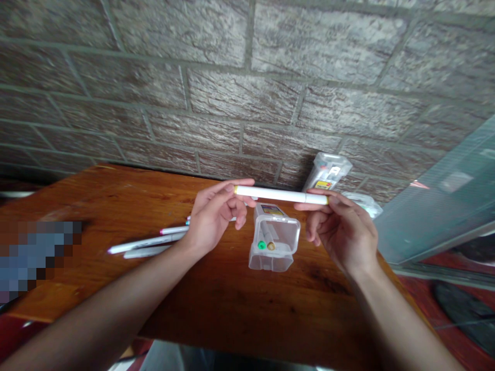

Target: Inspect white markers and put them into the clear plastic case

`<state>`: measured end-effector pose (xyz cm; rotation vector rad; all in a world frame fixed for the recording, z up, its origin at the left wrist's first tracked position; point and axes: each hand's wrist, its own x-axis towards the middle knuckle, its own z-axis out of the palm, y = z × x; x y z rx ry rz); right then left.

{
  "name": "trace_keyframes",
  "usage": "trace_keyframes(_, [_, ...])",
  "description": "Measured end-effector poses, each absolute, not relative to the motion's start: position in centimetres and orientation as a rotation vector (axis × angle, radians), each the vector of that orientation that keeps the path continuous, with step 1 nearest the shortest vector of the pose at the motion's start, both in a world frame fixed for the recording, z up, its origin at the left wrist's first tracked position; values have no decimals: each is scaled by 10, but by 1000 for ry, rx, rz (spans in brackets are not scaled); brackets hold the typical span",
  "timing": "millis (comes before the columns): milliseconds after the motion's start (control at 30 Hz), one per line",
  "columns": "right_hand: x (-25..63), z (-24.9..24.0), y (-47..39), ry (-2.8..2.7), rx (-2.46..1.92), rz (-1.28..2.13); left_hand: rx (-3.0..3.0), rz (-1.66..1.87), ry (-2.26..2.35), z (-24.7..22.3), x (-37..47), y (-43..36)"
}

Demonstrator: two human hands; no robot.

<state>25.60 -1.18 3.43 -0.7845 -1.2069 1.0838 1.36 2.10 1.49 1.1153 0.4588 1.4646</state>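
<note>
A white marker [273, 194] with yellow ends spans the space between my two hands, nearly level, above the table. My left hand [216, 214] pinches its left end between thumb and fingers. Its right end is pinched by my right hand [342, 224]. Below the marker, a clear plastic case [270, 260] lies with its open end toward me. Inside the case are a marker with a green end [262, 245] and one with a tan end [271, 246]. Several loose markers [149, 242] lie left of my left hand, partly hidden by it.
Another clear case [328, 172] with a yellow label stands at the back by the brick wall [216, 93]. Clear plastic wrapping [363, 203] lies beside it. The wooden table [232, 309] has a glass panel [436, 180] to its right. A pixelated patch covers the far left.
</note>
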Motion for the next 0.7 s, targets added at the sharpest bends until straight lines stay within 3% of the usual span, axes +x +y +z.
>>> trace_keyframes(700, [258, 32, -12, -1189, -678, 1128, 1174, 1490, 430, 10, 15, 24])
